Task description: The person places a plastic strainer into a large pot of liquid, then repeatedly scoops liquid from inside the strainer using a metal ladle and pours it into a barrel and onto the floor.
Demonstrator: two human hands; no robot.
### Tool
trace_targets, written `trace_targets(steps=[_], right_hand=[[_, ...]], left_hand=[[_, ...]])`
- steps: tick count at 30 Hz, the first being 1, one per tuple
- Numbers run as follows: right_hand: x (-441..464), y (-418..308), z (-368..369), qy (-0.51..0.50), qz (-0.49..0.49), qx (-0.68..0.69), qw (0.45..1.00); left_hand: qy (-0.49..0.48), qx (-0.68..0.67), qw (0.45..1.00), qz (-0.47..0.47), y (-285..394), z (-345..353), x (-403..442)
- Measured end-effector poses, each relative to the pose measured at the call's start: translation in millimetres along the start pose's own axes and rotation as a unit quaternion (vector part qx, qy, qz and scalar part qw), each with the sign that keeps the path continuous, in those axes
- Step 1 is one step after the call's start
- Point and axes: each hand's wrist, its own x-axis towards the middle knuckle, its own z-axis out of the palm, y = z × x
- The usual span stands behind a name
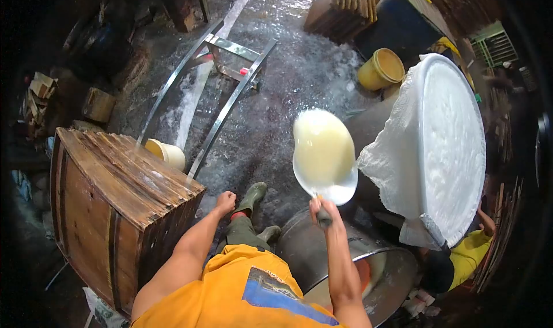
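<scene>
My right hand (pixel 324 210) is closed round the dark handle of a large white scoop (pixel 324 155), which holds pale yellow liquid. The scoop is above the wet floor, between a metal vat (pixel 380 256) at the bottom and a big round tub (pixel 455 149) at the right. White cloth (pixel 389 155) drapes over that tub's rim, and white foamy material fills its top. My left hand (pixel 226 202) hangs at the left of my body, fingers curled in, near a stack of wooden trays (pixel 132 184); whatever it might hold is hidden.
A metal rail frame (pixel 233 97) leans from the trays across the floor. A white bucket (pixel 167 154) lies beside it. A yellow bucket (pixel 380 70) stands at the upper right. Another person in yellow (pixel 469 259) is behind the tub.
</scene>
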Motion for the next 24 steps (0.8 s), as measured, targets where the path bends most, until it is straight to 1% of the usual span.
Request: trace_targets(steps=[1, 2, 3, 4, 5, 6, 8, 9, 11, 12, 13, 14, 15, 16, 17, 19, 20, 22, 24], right_hand=[[29.9, -2.8, -0.8, 0.084, 0.042, 0.122, 0.988], [59.9, -5.7, -1.6, 0.176, 0.061, 0.244, 0.952], [77.4, -12.1, 8.0, 0.238, 0.030, 0.236, 0.942], [99.4, -15.0, 2.5, 0.312, 0.036, 0.249, 0.916], [120.9, -9.5, -18.7, 0.370, 0.009, 0.217, 0.904], [123.1, -7.3, -15.9, 0.426, -0.018, 0.185, 0.885], [101.4, 1.9, -17.4, 0.520, -0.102, 0.057, 0.846], [85.8, 2.3, -10.5, 0.562, -0.142, -0.007, 0.815], [32.1, 14.6, -29.7, 0.530, -0.147, -0.202, 0.810], [22.0, 39.8, -88.1, 0.573, -0.248, -0.343, 0.702], [-21.6, 35.1, -71.4, 0.574, -0.205, -0.461, 0.645], [-67.4, 27.1, -21.4, 0.557, -0.275, -0.553, 0.555], [-108.6, 27.5, -11.8, 0.501, -0.284, -0.526, 0.626], [-142.4, 29.7, -1.6, 0.483, -0.325, -0.568, 0.582], [-173.4, 32.7, 13.2, 0.516, -0.290, -0.488, 0.641], [-230.2, 58.0, -3.5, 0.539, -0.353, -0.538, 0.543], [-255.8, 66.4, -5.4, 0.539, -0.402, -0.487, 0.557], [-309.9, 77.6, 5.1, 0.533, -0.497, -0.378, 0.570], [-350.8, 112.1, -49.7, 0.564, -0.493, -0.323, 0.578]], left_hand=[[0.018, -0.045, 0.999, 0.004, -13.9, -1.0, 6.1], [0.030, -0.048, 0.998, -0.011, -20.3, -6.2, 9.0], [0.042, -0.050, 0.997, -0.028, -27.7, -10.3, 9.1], [0.054, -0.052, 0.996, -0.043, -32.2, -13.3, 9.0], [0.056, -0.053, 0.995, -0.068, -37.1, -17.1, 7.0], [0.058, -0.052, 0.993, -0.093, -42.4, -20.4, 4.3], [0.056, -0.039, 0.990, -0.126, -49.4, -23.8, -1.4], [0.053, -0.030, 0.989, -0.134, -54.1, -22.7, -4.5], [0.059, -0.015, 0.989, -0.138, -54.2, -19.0, -11.0], [0.050, -0.008, 0.990, -0.131, -56.6, -16.0, -12.8], [0.041, 0.000, 0.992, -0.123, -61.1, -12.5, -11.2], [0.033, 0.008, 0.993, -0.114, -61.0, -10.3, -10.2], [0.026, 0.028, 0.994, -0.102, -49.0, -6.8, -16.2], [0.020, 0.050, 0.994, -0.090, -31.8, -1.0, -27.2], [0.014, 0.073, 0.994, -0.076, -20.3, 4.5, -34.1], [0.005, 0.086, 0.996, -0.032, -19.6, 18.2, -30.8], [0.000, 0.094, 0.996, -0.009, -18.1, 26.2, -31.4], [-0.012, 0.103, 0.995, 0.006, -7.0, 46.1, -43.4], [-0.031, 0.144, 0.988, 0.037, 1.7, 67.8, -59.2]])
